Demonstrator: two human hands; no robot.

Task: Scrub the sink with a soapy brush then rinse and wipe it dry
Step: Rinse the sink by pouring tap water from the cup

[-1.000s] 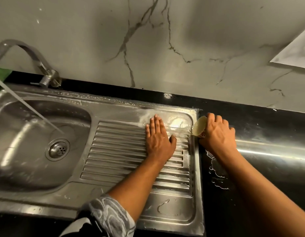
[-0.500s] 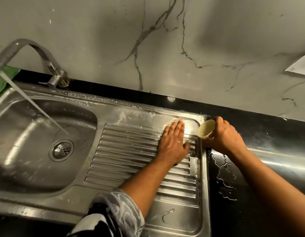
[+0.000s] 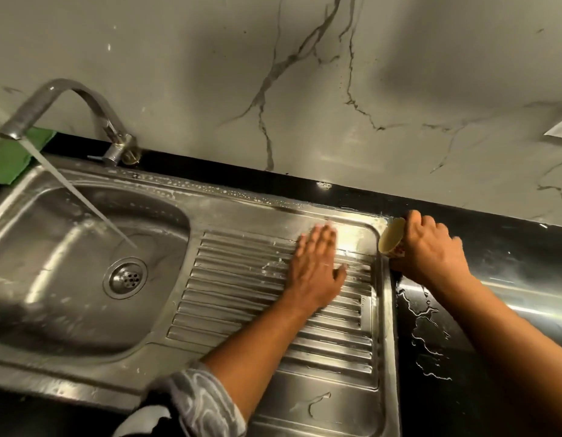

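Across the left and centre of the view: steel sink, sunk into a black tabletop, basin at left, ribbed drainboard at right. Wet all over; line of suds along the back rim, white streaks on the ribs. In the basin floor, round drain strainer. Above the basin's far left corner, curved faucet running, stream slanting down to land just beyond the strainer.

On the drainboard's upper right, left grip: released, fingers straight and together, palm flat on the ribs, fingertips blurred. Patterned grey-white sleeve on that forearm near the bottom edge.

Just past the sink's far right corner, right grip: clenched round a small pale cup, cup tipped on its side, mouth facing the drainboard, red print on its wall. Cannot tell whether anything pouring out.

Below that grip, on the tabletop, irregular puddle with beaded edges. Far left, behind the spout, green cloth on the tabletop. Behind everything, pale marble-look wall with dark veins.
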